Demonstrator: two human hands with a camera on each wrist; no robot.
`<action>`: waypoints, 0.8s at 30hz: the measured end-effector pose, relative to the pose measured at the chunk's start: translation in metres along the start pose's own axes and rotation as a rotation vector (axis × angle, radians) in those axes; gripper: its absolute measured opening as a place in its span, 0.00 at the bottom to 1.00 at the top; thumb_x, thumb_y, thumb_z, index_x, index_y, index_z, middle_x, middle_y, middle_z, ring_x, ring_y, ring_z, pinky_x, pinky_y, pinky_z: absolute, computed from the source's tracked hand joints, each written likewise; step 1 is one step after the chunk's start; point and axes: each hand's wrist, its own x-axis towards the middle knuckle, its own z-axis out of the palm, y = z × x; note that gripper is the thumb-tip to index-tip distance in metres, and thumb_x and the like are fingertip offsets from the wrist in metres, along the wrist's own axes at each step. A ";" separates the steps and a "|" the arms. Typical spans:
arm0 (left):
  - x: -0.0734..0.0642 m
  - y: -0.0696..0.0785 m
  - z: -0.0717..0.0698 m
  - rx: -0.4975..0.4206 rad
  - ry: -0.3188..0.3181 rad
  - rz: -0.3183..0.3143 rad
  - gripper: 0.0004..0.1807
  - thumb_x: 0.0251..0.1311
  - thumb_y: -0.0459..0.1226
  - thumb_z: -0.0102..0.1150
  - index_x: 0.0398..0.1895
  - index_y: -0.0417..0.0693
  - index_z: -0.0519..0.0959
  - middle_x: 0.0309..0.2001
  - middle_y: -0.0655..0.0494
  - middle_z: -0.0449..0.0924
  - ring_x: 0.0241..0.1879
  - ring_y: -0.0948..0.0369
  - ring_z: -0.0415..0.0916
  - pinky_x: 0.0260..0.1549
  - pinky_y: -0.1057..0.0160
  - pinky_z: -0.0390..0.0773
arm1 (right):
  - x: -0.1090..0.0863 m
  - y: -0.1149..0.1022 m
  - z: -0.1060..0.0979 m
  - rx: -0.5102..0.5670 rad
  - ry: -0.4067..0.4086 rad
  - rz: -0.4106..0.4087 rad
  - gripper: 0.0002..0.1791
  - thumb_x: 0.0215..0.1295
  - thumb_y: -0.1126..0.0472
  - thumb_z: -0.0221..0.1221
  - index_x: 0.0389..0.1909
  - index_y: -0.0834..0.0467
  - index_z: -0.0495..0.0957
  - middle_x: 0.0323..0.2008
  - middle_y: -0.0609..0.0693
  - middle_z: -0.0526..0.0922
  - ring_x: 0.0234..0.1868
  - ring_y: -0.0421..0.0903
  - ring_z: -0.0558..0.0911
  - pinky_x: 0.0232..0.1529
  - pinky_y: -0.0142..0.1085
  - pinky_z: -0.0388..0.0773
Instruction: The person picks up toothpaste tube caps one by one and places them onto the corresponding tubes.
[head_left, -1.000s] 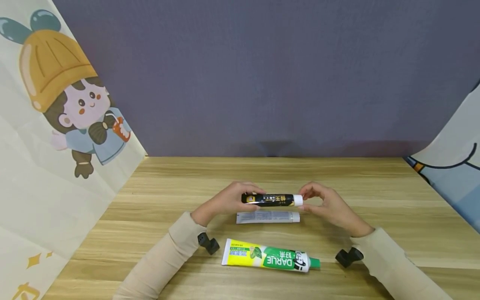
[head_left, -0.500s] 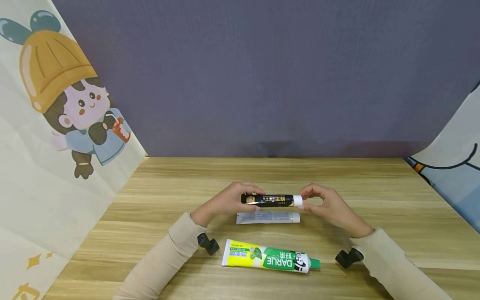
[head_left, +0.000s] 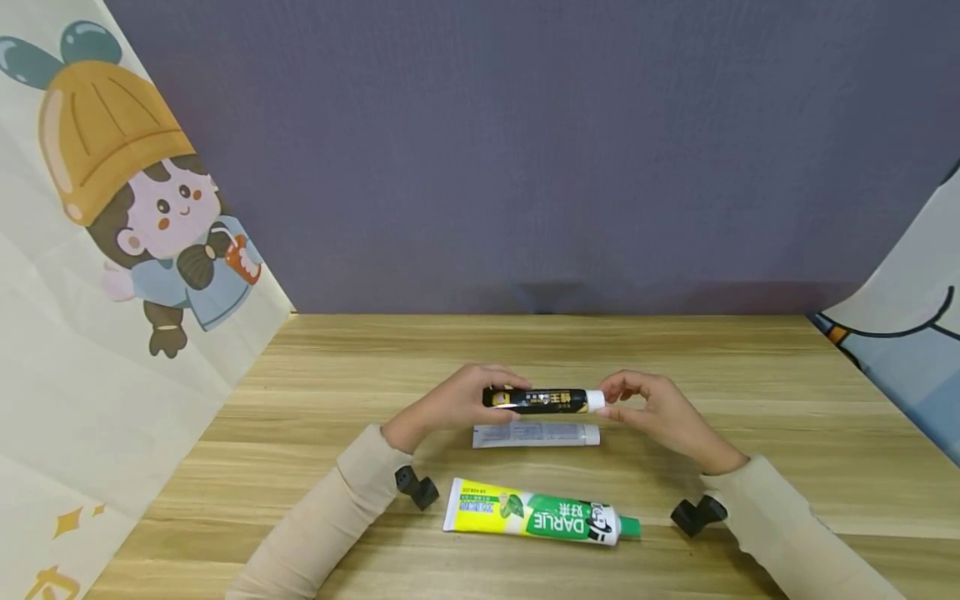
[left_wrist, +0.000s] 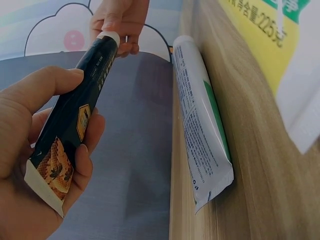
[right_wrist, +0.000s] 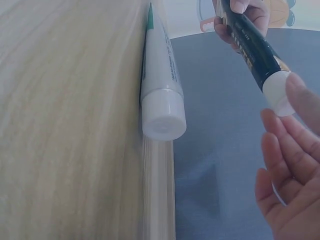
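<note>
My left hand [head_left: 459, 398] grips the flat end of a black toothpaste tube [head_left: 546, 401], thumb on one side and fingers on the other. The tube is held level above the table, its white cap [right_wrist: 276, 91] pointing right. At that cap, my right hand [head_left: 663, 414] pinches with thumb and fingertips; its other fingers are loosely bent in the right wrist view. Just in front of the black tube, a white toothpaste tube [head_left: 531, 434] lies on the table, cap also to the right. Its back shows small print and a green strip in the left wrist view.
Nearer on the wooden table [head_left: 360, 358] lies a larger yellow and green Darlie toothpaste tube [head_left: 536, 512] with a green cap, between the forearms. A dark grey panel [head_left: 555, 158] rises behind the table. Cartoon-printed sheets [head_left: 52, 375] stand at the sides.
My right hand has dipped very slightly at the cap, its fingers shifting a little. The left hand, the black tube and the two tubes on the table look unmoved.
</note>
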 end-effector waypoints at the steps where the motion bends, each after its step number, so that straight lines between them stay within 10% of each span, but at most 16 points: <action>1: 0.000 0.000 0.000 -0.002 -0.001 -0.001 0.23 0.57 0.38 0.64 0.57 0.46 0.76 0.57 0.53 0.76 0.58 0.58 0.71 0.57 0.61 0.70 | 0.000 0.000 0.000 0.000 0.000 -0.001 0.09 0.54 0.63 0.67 0.36 0.53 0.80 0.31 0.39 0.80 0.34 0.36 0.77 0.39 0.34 0.75; 24: 0.000 -0.001 0.000 -0.006 0.001 0.020 0.23 0.56 0.37 0.65 0.56 0.44 0.76 0.55 0.52 0.77 0.56 0.59 0.72 0.53 0.65 0.72 | -0.001 -0.002 -0.001 0.056 -0.083 0.071 0.03 0.62 0.59 0.61 0.35 0.54 0.81 0.31 0.41 0.81 0.33 0.37 0.76 0.38 0.37 0.74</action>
